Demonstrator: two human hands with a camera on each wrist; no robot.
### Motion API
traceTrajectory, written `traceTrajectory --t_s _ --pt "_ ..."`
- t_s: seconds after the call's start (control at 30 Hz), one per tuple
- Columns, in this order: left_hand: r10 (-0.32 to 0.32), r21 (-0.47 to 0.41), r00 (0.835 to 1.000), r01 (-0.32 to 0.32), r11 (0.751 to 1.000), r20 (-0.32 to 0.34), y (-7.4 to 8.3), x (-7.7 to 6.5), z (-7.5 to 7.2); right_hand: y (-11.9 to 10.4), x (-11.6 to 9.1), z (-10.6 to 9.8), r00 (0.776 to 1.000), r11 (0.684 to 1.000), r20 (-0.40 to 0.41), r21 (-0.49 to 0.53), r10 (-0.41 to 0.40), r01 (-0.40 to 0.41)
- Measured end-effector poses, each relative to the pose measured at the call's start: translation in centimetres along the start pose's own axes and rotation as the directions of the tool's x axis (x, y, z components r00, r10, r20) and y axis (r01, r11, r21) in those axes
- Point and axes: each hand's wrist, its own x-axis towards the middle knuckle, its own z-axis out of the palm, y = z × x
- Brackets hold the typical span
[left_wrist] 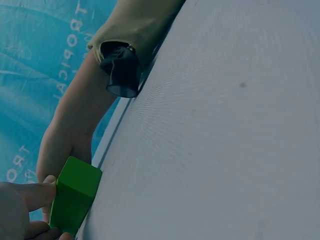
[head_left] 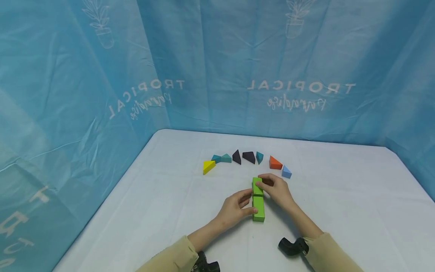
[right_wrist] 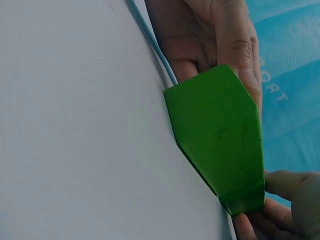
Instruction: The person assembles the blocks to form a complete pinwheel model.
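Two green rectangular blocks lie end to end on the white table, the near block (head_left: 258,209) and the far block (head_left: 257,186). My left hand (head_left: 234,209) is at their left side, its thumb on the near block and its curled fingers by the joint. On the far block, my right hand (head_left: 276,190) has its thumb on top and its fingers round the far end. Green block surface (right_wrist: 220,135) fills the middle of the right wrist view, with a hand at each end. In the left wrist view, a thumb and fingers hold a green block (left_wrist: 75,195).
Beyond the hands, small blocks form an arc: a yellow triangle (head_left: 209,166), teal pieces (head_left: 225,158), dark pieces (head_left: 249,156), an orange triangle (head_left: 275,163) and a light blue triangle (head_left: 286,172). Blue printed curtains (head_left: 217,68) hang behind and beside the white table (head_left: 340,196).
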Motion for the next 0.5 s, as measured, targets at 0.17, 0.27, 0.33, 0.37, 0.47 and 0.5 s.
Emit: traceTrajectory --t_s 0.17,0.27,0.33,0.37,0.47,0.5 --pt "0.01 0.011 1.0 -0.01 1.0 -0.006 -1.3 0.3 0.1 -0.1 -0.4 0.0 1.0 1.0 -0.004 0.004 -0.003 0.003" --pt "0.013 0.02 1.0 -0.013 1.0 -0.008 -1.2 0.2 0.1 -0.1 -0.6 0.1 1.0 1.0 -0.005 0.003 0.001 -0.001" --pt "0.005 0.024 1.0 -0.005 1.0 -0.006 -1.2 0.1 0.2 -0.2 -0.8 0.1 1.0 1.0 -0.003 0.002 0.008 -0.008" --pt "0.002 0.026 1.0 -0.002 1.0 -0.006 -1.1 0.1 0.2 -0.2 -0.8 0.1 1.0 1.0 -0.001 0.001 0.009 -0.009" --pt "-0.011 0.031 1.0 0.011 0.999 -0.003 -1.1 -0.2 0.2 -0.4 -1.2 0.2 1.0 1.0 0.005 0.004 0.019 -0.019" --pt "-0.013 0.035 1.0 0.013 0.999 -0.003 -1.1 -0.3 0.2 -0.4 -1.3 0.2 1.0 1.0 0.008 0.006 0.021 -0.021"
